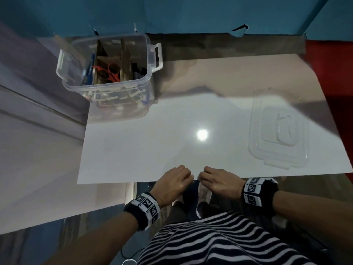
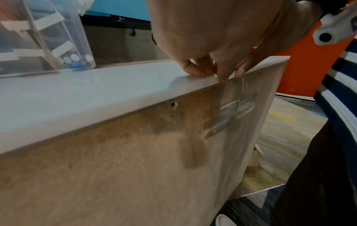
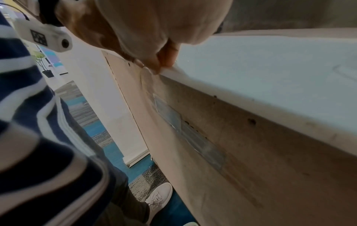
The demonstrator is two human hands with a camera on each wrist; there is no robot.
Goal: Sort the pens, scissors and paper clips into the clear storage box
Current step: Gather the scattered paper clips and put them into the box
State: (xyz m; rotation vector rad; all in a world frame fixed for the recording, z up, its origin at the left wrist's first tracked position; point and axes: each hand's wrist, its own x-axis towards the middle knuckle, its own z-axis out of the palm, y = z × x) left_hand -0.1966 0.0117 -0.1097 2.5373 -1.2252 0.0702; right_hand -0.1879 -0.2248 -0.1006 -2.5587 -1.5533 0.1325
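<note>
The clear storage box stands at the far left of the white sheet. It holds red scissors, dark pens and blue pens between cardboard dividers. Both hands are at the sheet's near edge, fingers curled, almost touching. My left hand and right hand pinch a thin clear plastic film that hangs over the table's front. In the right wrist view the right hand pinches the film. In the left wrist view the film dangles from the left hand. I see no paper clips.
The box's clear lid lies flat at the right of the sheet. A blue wall runs behind the table. Below the edge are the wooden front panel, taped patches, the floor and a white shoe.
</note>
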